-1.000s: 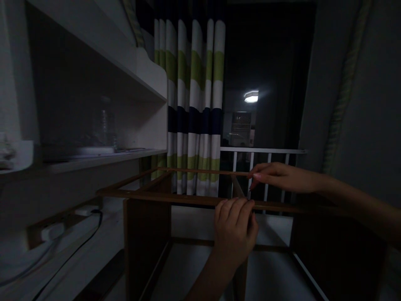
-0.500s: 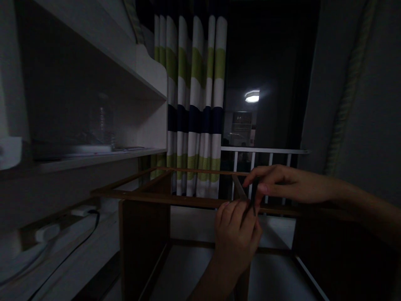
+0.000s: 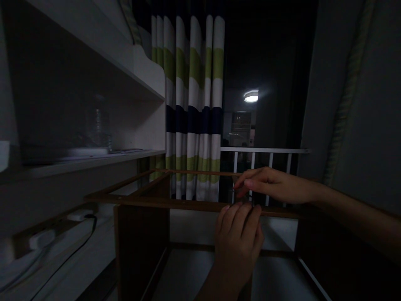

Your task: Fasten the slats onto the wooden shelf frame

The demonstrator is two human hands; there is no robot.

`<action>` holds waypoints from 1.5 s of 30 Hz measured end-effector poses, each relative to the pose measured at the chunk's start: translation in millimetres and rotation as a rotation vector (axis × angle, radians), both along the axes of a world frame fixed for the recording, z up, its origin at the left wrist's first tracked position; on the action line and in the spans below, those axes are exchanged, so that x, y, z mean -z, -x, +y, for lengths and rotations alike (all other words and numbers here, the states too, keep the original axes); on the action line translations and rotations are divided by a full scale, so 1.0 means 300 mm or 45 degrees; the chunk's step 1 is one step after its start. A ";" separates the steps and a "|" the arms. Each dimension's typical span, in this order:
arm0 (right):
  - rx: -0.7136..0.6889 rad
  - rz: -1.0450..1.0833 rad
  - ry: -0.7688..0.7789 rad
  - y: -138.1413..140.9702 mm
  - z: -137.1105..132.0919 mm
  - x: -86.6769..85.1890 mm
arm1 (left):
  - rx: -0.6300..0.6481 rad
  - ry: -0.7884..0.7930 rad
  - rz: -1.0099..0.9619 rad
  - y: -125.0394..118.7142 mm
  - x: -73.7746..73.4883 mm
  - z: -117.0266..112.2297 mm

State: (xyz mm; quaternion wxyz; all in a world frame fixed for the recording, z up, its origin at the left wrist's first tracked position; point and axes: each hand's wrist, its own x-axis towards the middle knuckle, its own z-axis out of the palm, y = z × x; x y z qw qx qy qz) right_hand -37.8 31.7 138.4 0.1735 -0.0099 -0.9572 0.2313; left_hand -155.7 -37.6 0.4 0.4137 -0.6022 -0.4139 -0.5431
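A brown wooden furniture frame (image 3: 150, 200) stands open-topped before me in a dim room. My left hand (image 3: 238, 242) curls its fingers over the frame's front top rail near a cross slat. My right hand (image 3: 266, 184) reaches in from the right, just above the rail, with thumb and fingers pinched together on something small that I cannot make out. The two hands are close, a little apart.
White shelves (image 3: 94, 159) run along the left, holding a clear bottle (image 3: 98, 125). A dark cable (image 3: 78, 238) lies on the lower ledge. A striped green, white and navy curtain (image 3: 191, 104) hangs behind. A white railing (image 3: 263, 150) crosses a dark doorway.
My right hand has drawn back slightly to the left and lowered its pinch toward the rail. My left hand has shifted a little lower on the rail. The view has tilted slightly.
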 end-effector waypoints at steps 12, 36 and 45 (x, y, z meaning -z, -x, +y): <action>0.248 0.000 -0.052 -0.091 -0.016 0.017 | 0.001 -0.040 -0.022 -0.002 0.008 0.005; -0.037 0.072 -0.211 0.042 -0.087 0.018 | 0.014 -0.330 -0.152 -0.019 0.017 0.069; 0.184 0.059 -0.173 -0.066 -0.051 0.040 | 0.041 -0.276 -0.107 -0.015 0.012 0.059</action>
